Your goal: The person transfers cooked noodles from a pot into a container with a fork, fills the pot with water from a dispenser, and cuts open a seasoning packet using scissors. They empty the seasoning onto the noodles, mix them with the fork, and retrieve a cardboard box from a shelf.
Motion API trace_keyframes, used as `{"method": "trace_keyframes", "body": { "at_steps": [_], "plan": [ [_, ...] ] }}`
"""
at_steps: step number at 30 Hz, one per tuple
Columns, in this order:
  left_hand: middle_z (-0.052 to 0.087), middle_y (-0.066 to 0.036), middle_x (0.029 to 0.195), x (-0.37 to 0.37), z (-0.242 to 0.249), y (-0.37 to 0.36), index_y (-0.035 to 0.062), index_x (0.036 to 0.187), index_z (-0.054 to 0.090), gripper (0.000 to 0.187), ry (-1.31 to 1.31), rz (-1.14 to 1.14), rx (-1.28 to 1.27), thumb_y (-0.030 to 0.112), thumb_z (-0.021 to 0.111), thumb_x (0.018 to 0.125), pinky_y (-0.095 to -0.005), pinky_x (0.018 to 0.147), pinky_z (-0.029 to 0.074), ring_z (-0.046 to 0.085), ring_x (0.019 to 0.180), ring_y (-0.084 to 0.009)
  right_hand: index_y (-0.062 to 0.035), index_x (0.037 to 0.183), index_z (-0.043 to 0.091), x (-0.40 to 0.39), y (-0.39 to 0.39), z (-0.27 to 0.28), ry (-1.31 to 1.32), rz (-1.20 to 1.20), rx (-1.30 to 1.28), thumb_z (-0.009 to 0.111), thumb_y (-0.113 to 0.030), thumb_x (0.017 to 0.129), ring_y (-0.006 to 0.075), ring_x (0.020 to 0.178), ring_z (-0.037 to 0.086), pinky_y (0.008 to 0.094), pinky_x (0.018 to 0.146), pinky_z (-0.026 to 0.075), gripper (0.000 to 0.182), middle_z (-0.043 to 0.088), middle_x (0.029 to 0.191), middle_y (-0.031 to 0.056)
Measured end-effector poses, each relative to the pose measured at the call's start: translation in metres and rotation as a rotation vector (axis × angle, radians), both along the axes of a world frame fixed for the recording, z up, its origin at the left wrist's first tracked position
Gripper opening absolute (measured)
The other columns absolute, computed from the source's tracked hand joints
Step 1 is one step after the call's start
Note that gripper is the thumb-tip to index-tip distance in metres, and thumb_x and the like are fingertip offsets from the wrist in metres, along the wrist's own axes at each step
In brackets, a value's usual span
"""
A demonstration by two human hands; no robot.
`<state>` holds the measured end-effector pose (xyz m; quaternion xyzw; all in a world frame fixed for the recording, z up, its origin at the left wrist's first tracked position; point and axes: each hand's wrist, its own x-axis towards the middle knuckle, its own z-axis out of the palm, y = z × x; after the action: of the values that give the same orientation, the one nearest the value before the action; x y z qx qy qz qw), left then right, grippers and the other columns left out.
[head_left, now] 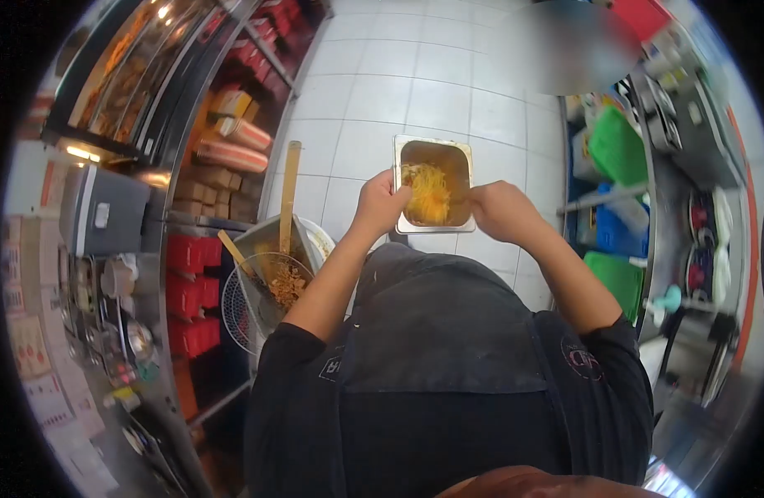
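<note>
In front of the apron, a rectangular metal food pan (397, 224) is held up over the floor. Inside it are yellow shreds (429, 187) with a more orange patch. My left hand (382, 202) grips the pan's left side, its thumb over the rim. My right hand (506, 212) is closed at the right rim, fingertips at the pan's edge; whatever it pinches is hidden. Below and left stands a grey bin (261, 241). A wire strainer (232, 303) with a wooden handle (290, 178) rests over it, with brown crumbly bits (287, 282) there.
Left, a steel counter with a lit food display (108, 75) stands above shelves of red boxes (191, 290) and striped cup stacks (232, 153). Right, shelving holds green trays (616, 145) and a blue bin (618, 224). Pale tiles (373, 91) cover the floor.
</note>
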<state>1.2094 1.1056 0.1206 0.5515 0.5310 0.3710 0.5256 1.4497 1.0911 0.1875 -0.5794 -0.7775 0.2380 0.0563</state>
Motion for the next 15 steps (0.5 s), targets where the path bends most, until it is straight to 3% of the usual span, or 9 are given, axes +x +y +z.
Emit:
{"method": "trace_keyframes", "body": {
  "at_steps": [2, 3, 6, 7, 10, 11, 13, 15],
  "plan": [
    [0.064, 0.0, 0.078, -0.004, -0.011, 0.038, -0.0012, 0.098, 0.066, 0.019, -0.01, 0.03, -0.004, 0.007, 0.057, 0.083, -0.0235, 0.061, 0.045, 0.054, 0.067, -0.0056, -0.0061, 0.089, 0.069, -0.008, 0.053, 0.0, 0.145, 0.088, -0.081, 0.051, -0.019, 0.088, 0.0388, 0.084, 0.065, 0.0494, 0.077, 0.052, 0.022, 0.068, 0.088, 0.0191],
    [0.063, 0.0, 0.078, -0.01, -0.014, 0.056, -0.001, 0.098, 0.066, 0.019, -0.013, 0.036, 0.0, 0.007, 0.057, 0.083, -0.0235, 0.061, 0.045, 0.054, 0.067, -0.0056, -0.0067, 0.091, 0.071, -0.01, 0.079, -0.015, 0.234, 0.037, 0.084, 0.051, -0.019, 0.089, 0.0385, 0.085, 0.065, 0.0484, 0.079, 0.052, 0.023, 0.068, 0.088, 0.0188],
    [0.061, -0.001, 0.069, -0.021, -0.003, 0.123, 0.0, 0.098, 0.068, 0.023, -0.019, 0.116, 0.02, 0.012, 0.059, 0.081, -0.0257, 0.058, 0.045, 0.052, 0.062, -0.0064, -0.0079, 0.096, 0.071, -0.014, 0.163, -0.014, 0.015, 0.058, 0.04, 0.054, -0.017, 0.087, 0.0386, 0.085, 0.065, 0.048, 0.078, 0.052, 0.021, 0.068, 0.089, 0.0197],
    [0.062, -0.002, 0.069, -0.025, -0.002, 0.152, 0.0003, 0.099, 0.068, 0.023, 0.062, 0.139, 0.067, 0.013, 0.06, 0.081, -0.0265, 0.058, 0.045, 0.053, 0.062, -0.0071, -0.0088, 0.097, 0.072, -0.022, 0.189, -0.011, -0.067, 0.215, -0.028, 0.053, -0.016, 0.087, 0.039, 0.085, 0.064, 0.0481, 0.078, 0.052, 0.022, 0.068, 0.09, 0.02],
    [0.062, -0.003, 0.07, -0.027, 0.007, 0.229, 0.0006, 0.098, 0.068, 0.023, 0.037, 0.067, 0.054, 0.014, 0.06, 0.081, -0.0274, 0.058, 0.046, 0.053, 0.061, -0.0084, -0.007, 0.094, 0.071, -0.035, 0.254, -0.003, 0.225, 0.054, -0.029, 0.053, -0.015, 0.086, 0.0399, 0.084, 0.064, 0.0477, 0.078, 0.052, 0.021, 0.067, 0.088, 0.0212],
    [0.063, -0.004, 0.071, -0.031, -0.002, 0.261, 0.001, 0.099, 0.068, 0.024, 0.225, -0.008, 0.061, 0.015, 0.06, 0.081, -0.0279, 0.06, 0.046, 0.055, 0.063, -0.0094, -0.0059, 0.095, 0.071, -0.033, 0.277, -0.001, 0.163, 0.019, -0.005, 0.055, -0.016, 0.086, 0.0401, 0.082, 0.064, 0.0465, 0.076, 0.052, 0.021, 0.067, 0.087, 0.0215],
    [0.063, -0.004, 0.071, -0.031, 0.01, 0.311, 0.0012, 0.099, 0.068, 0.024, 0.095, 0.023, 0.048, 0.015, 0.06, 0.081, -0.028, 0.06, 0.046, 0.054, 0.063, -0.0093, -0.0036, 0.096, 0.071, -0.031, 0.323, 0.007, 0.035, -0.049, 0.038, 0.058, -0.016, 0.087, 0.0405, 0.079, 0.064, 0.044, 0.073, 0.051, 0.02, 0.067, 0.086, 0.0219],
    [0.063, -0.003, 0.072, -0.029, 0.012, 0.36, 0.0012, 0.099, 0.067, 0.024, 0.043, 0.05, 0.01, 0.015, 0.059, 0.081, -0.0275, 0.06, 0.045, 0.052, 0.063, -0.0086, -0.0049, 0.093, 0.07, -0.031, 0.365, 0.016, 0.049, 0.049, -0.048, 0.054, -0.015, 0.086, 0.0404, 0.082, 0.064, 0.0464, 0.076, 0.052, 0.02, 0.067, 0.087, 0.021]
  ]
}}
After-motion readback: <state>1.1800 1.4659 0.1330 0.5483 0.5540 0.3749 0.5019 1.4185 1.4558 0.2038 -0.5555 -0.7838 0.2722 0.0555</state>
